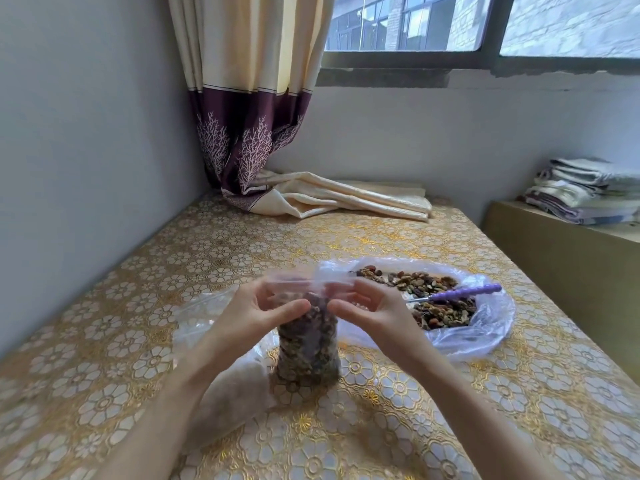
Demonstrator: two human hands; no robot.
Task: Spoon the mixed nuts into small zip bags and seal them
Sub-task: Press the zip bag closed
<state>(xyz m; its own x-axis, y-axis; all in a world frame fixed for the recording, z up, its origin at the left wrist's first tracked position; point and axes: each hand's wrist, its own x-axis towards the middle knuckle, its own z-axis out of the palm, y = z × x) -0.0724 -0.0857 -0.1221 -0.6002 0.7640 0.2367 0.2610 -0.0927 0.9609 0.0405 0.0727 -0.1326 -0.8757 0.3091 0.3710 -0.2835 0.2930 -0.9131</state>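
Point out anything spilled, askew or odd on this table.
No nuts lie spilled. One oddity: the curtain hem trails across the table at its far end. The zip bag stands upright, both hands pinching its top; the purple-handled spoon rests in the nut pile.

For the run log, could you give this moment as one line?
both hands: left hand, right hand pinch zip bag top | spoon in nuts

We see soft daylight entering through the window (485, 26) at the upper right, leaving the room evenly lit and fairly bright. Shadows are faint; only a weak one lies under the forearms on the patterned counter (381, 237). The gold pattern gives off mild glints. The wide lens bends the window frame and walls towards the edges. The hands (256, 313) and the zip bag (308, 344) are smeared by motion blur.
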